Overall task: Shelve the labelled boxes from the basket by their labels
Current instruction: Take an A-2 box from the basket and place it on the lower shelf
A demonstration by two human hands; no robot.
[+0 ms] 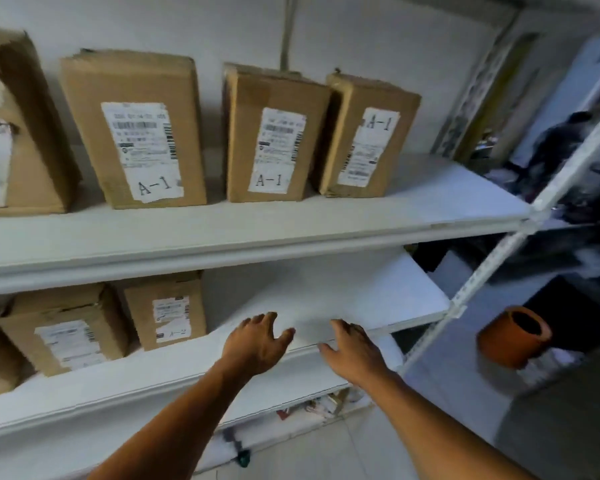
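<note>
Three brown cardboard boxes marked A-1 stand upright on the upper white shelf: a wide one, a middle one and a right one. A box at the far left is cut off by the frame edge. On the lower shelf stands a box marked A-2, with another box left of it. My left hand and my right hand hover with spread fingers over the lower shelf's front edge, holding nothing. The basket is out of view.
A white perforated upright post closes the shelf's right end. Beyond it an orange pot lies on its side near dark clutter. Small items sit under the lowest board. The floor is pale tile.
</note>
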